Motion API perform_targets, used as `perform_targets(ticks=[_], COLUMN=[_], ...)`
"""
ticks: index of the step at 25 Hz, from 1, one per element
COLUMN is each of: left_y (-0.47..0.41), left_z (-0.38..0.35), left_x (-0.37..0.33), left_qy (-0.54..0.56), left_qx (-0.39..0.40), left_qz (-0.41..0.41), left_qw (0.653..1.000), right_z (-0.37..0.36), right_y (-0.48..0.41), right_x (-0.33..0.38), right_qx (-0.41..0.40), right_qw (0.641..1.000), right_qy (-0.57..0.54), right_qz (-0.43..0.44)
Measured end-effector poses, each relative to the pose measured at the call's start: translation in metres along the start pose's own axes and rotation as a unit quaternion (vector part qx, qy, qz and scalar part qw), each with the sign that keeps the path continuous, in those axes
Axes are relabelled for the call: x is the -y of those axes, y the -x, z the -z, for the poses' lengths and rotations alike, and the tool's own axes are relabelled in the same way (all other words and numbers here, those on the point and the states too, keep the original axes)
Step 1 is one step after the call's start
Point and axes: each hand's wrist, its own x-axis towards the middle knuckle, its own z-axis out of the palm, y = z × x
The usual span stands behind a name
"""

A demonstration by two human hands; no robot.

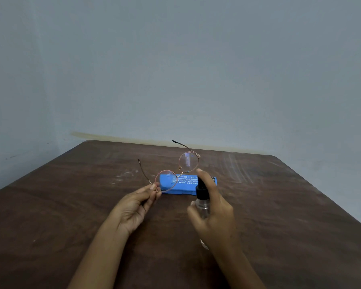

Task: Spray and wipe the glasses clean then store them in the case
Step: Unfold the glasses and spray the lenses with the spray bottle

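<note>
Here the left grip [133,205], palm turned inward, pinches the glasses [189,161] at one hinge. The right grip [215,209] wraps a clear spray bottle [201,197], forefinger atop its black nozzle. The thin, round-lensed frame hangs unfolded and tilted over the closed blue case [186,187] on the desk [71,205].

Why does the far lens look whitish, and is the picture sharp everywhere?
Head view: the far lens of the glasses catches a pale reflection; the print on the blue case is soft, partly unreadable; the table looks skewed by the wide-angle lens; lighting is dim, shadows faint.
</note>
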Motion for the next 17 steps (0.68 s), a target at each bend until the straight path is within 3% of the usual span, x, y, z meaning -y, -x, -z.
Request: perform_targets(ticks=[5, 17], left_y=[0.004, 0.006], left_z=[-0.003, -0.004], left_x=[-0.001, -0.003], left_qy=[0.032, -0.004], left_qx=[0.003, 0.013], left_qz=[0.015, 0.009], left_qw=[0.999, 1.000], right_z=[0.009, 0.012], right_y=[-0.005, -0.007], right_x=[-0.007, -0.006], right_qx=[-0.081, -0.039], right_qw=[0.996, 0.999], right_qy=[-0.018, -0.024], right_qz=[-0.019, -0.028])
